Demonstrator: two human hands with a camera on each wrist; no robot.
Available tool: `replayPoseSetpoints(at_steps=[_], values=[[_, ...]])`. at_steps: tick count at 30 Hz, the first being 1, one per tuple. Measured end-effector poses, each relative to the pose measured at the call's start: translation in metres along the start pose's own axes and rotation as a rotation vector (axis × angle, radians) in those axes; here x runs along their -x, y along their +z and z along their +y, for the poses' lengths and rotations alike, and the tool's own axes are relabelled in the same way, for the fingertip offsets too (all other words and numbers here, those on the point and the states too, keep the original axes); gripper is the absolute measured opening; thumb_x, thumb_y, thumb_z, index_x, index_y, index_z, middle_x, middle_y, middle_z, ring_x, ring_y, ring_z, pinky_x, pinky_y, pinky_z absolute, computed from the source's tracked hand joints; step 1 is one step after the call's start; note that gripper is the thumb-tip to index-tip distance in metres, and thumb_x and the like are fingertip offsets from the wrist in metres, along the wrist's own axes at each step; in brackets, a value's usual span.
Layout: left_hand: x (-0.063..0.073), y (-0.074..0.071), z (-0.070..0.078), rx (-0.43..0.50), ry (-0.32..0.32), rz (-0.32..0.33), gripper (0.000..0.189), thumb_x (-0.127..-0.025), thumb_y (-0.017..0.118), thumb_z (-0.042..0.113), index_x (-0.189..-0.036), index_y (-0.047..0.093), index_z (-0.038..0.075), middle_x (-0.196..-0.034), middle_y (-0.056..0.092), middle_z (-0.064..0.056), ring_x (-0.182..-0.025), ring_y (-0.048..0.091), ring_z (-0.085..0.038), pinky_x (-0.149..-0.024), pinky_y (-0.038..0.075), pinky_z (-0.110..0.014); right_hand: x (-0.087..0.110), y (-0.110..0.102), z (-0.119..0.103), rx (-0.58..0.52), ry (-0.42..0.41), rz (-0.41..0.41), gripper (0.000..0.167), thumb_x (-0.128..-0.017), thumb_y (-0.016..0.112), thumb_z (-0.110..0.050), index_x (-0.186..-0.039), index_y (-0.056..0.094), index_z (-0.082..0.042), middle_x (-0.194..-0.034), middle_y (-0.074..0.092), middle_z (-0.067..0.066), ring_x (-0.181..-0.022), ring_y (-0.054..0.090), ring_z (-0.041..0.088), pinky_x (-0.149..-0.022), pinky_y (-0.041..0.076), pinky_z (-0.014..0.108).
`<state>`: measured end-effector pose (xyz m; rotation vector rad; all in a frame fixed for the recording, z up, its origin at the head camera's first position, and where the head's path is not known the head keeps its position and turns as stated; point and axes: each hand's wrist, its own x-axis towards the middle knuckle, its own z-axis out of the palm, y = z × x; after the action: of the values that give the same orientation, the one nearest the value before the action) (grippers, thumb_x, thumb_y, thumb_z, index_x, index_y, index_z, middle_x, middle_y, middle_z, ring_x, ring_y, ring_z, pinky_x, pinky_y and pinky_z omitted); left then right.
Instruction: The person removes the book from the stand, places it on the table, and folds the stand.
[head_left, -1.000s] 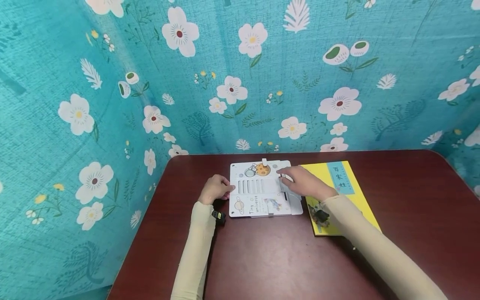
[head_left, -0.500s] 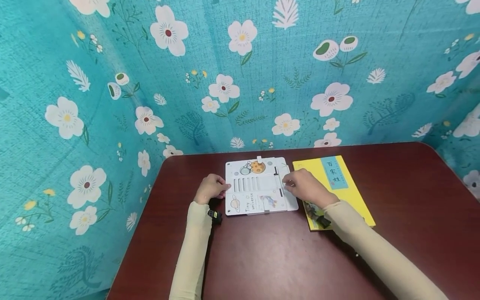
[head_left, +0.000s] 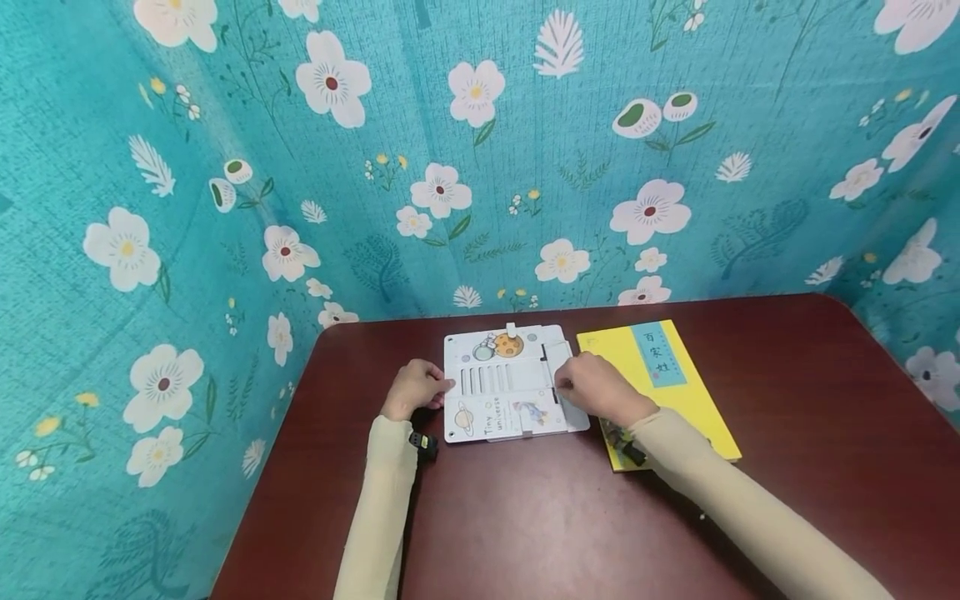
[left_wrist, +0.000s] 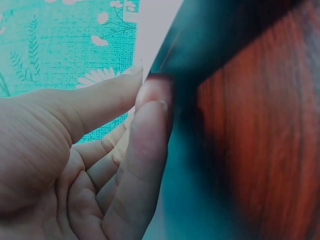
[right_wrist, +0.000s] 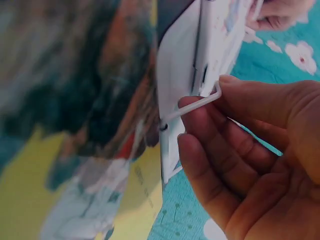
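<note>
A white book stand [head_left: 480, 400] printed with planets and "Tiny universe" lies on the table in the head view. At its left edge, my left hand [head_left: 412, 390] pinches the board between thumb and index finger; the left wrist view shows the thumb [left_wrist: 107, 100] on one face. My right hand [head_left: 600, 387] is at the stand's right end, holding a hinged white flap [head_left: 557, 357] there. In the right wrist view, thumb and index finger pinch the bent lip of this flap [right_wrist: 195, 106], which is tilted up from the board.
Right of the stand lies a yellow book [head_left: 690, 408] with a blue title label, partly covered by my right hand and sleeve. The dark red wooden table [head_left: 525, 517] meets a teal flowered cloth [head_left: 360, 183] behind and on the left.
My right hand, earlier over the stand's right part with fingers reaching out, has drawn back rightward and curled its fingers on the flap. The left hand keeps its pinch. The head view has shifted slightly.
</note>
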<state>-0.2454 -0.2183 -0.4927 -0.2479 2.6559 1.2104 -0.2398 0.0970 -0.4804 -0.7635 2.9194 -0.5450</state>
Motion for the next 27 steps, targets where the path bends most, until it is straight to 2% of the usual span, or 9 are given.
replayPoseSetpoints(at_steps=[4,8,18,27], values=[[0.0004,0.0005,-0.0016,0.014,-0.017,0.006,0.015,-0.094,0.076,0.012,-0.095,0.069,-0.001,-0.070,0.067,-0.008,-0.056,0.063,-0.011,-0.055,0.057,-0.022,-0.0060,0.0051,-0.0026,0.049,-0.017,-0.056,0.016,-0.091,0.075,-0.008,-0.076,0.076,-0.012,-0.071,0.068,0.001,-0.063,0.050,0.016,-0.059,0.041,0.027],[-0.0001,0.0031,-0.0011,0.034,-0.012,-0.011,0.015,-0.094,0.076,0.012,-0.096,0.069,-0.001,-0.070,0.067,-0.008,-0.056,0.063,-0.010,-0.055,0.058,-0.022,-0.0079,0.0052,-0.0019,0.073,0.000,-0.081,0.018,-0.091,0.075,-0.010,-0.074,0.074,-0.013,-0.068,0.064,0.000,-0.064,0.051,0.016,-0.059,0.041,0.027],[-0.0066,0.0010,0.0050,0.023,-0.018,-0.009,0.014,-0.094,0.076,0.012,-0.095,0.069,0.000,-0.073,0.068,-0.009,-0.059,0.065,-0.013,-0.056,0.058,-0.023,-0.0094,-0.0037,-0.0027,0.043,0.052,-0.123,0.020,-0.094,0.073,-0.012,-0.075,0.075,-0.013,-0.067,0.063,0.001,-0.064,0.052,0.017,-0.058,0.041,0.027],[-0.0007,-0.0009,0.0051,-0.067,-0.010,0.027,0.017,-0.094,0.077,0.016,-0.097,0.070,0.001,-0.081,0.071,-0.013,-0.062,0.069,-0.016,-0.060,0.060,-0.026,-0.0027,-0.0026,-0.0073,0.062,0.062,-0.135,0.010,-0.096,0.072,-0.012,-0.094,0.081,-0.010,-0.087,0.077,0.006,-0.068,0.056,0.018,-0.062,0.045,0.028]])
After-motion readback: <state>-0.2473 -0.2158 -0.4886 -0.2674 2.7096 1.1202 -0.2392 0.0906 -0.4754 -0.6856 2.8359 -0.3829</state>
